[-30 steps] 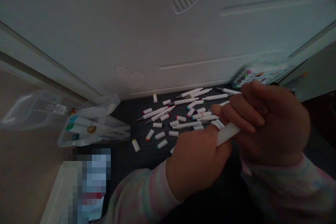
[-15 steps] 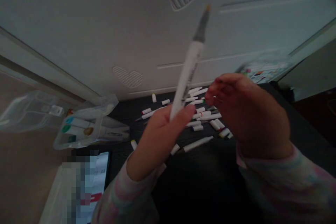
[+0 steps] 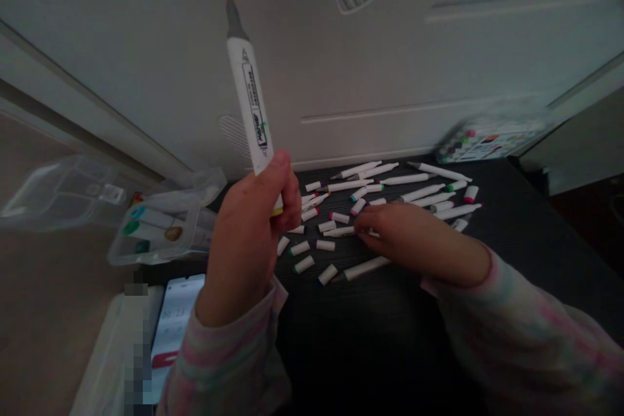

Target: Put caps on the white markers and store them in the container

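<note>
My left hand [image 3: 253, 227] is closed around a white marker [image 3: 253, 104], held up and leaning slightly left. The marker's orange-yellow tip is bare above a grey collar, and a yellow band shows at its lower end. Down at the black table, my right hand [image 3: 414, 237] reaches among loose caps and uncapped markers, its fingers drawn together. Beside its fingertips are a white marker [image 3: 338, 232] and a purple-edged cap [image 3: 358, 207]. Whatever those fingers pinch, if anything, is hidden. A green-edged cap [image 3: 304, 264] and a longer marker [image 3: 365, 268] lie nearer to me.
An open clear plastic case [image 3: 114, 253] with several capped markers stands at the left. A lit phone [image 3: 178, 312] lies in front of it. At the back right, a clear pack of markers [image 3: 492, 140] rests against the white panel [image 3: 439, 58] behind the table.
My left hand has moved left with the marker, which now stands more upright and leans left. My right hand has dropped from the air down among the caps and markers.
</note>
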